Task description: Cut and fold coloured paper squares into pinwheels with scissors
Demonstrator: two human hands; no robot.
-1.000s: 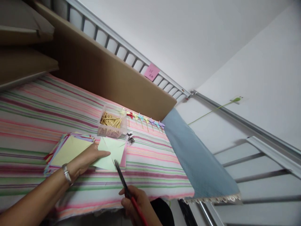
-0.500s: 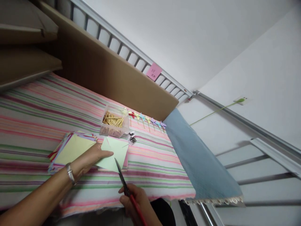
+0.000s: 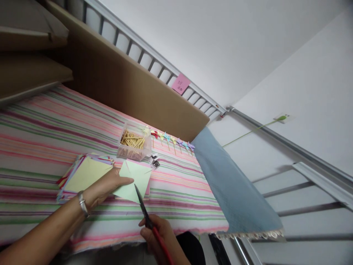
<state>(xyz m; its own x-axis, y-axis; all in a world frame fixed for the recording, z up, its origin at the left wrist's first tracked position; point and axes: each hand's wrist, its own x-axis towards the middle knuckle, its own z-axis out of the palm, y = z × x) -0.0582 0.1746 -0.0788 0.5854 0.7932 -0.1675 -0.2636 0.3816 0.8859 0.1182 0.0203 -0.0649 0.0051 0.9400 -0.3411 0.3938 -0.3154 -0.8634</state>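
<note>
My left hand (image 3: 111, 183) grips a pale green square of paper (image 3: 135, 176) at its left side, thumb on top. Slits run inward from the paper's upper corners. In my right hand (image 3: 158, 232) is a pair of scissors (image 3: 143, 209) with red handles and dark blades. The blade tips touch or overlap the paper near its lower middle. Pink paper (image 3: 148, 188) shows beneath the green sheet. Left of it lies a stack of coloured paper (image 3: 87, 175) with a yellow sheet on top, partly behind my left forearm.
A clear plastic box (image 3: 134, 141) of short wooden sticks stands beyond the paper, small metal pieces (image 3: 155, 162) beside it. Several paper pinwheels (image 3: 173, 140) on sticks line the cardboard panel (image 3: 132, 88). Striped cloth (image 3: 176, 198) covers the surface; blue fabric (image 3: 234, 191) hangs at right.
</note>
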